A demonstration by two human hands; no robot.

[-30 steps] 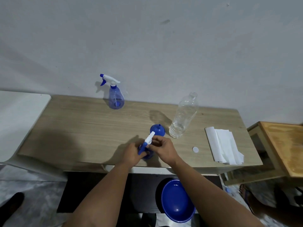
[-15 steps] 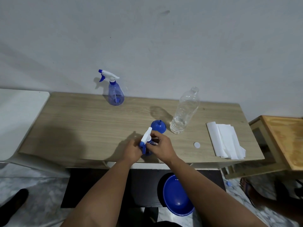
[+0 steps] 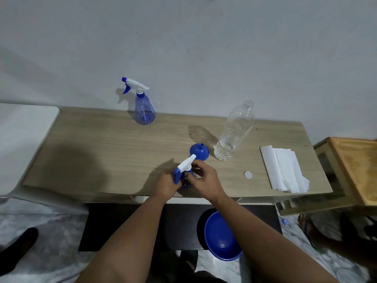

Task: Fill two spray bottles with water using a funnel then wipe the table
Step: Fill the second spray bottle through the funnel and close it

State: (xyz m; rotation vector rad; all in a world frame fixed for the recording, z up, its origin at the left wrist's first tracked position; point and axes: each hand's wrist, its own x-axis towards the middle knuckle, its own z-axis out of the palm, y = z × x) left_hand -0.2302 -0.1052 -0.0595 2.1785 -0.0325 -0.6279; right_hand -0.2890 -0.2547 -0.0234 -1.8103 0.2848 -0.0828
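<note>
- Wooden table (image 3: 106,152) against a plain grey wall; everything is laid out within arm's reach
- far spray bottle (image 3: 144,107) stands upright at the back by the wall, head on; probably parked out of the way, water level hard to read
- funnel (image 3: 199,153) sits mouth-down, spout up, just behind the hands; judged set aside
- clear water bottle (image 3: 234,131) uncapped beside the funnel, a little water left at the bottom; its white cap (image 3: 248,175) lies apart toward the folded paper towels (image 3: 283,170), which wait at the right end for the wipe
- near spray bottle (image 3: 184,174) at the front edge, mostly hidden by both hands
- left hand (image 3: 166,185) curled round the bottle's left side, steadying it
- right hand (image 3: 206,179) fingers narrow, pinching at the neck under the white spray head; looks like screwing the head on, direction of twist cannot tell
- blue basin (image 3: 221,237) on the floor below the table
</note>
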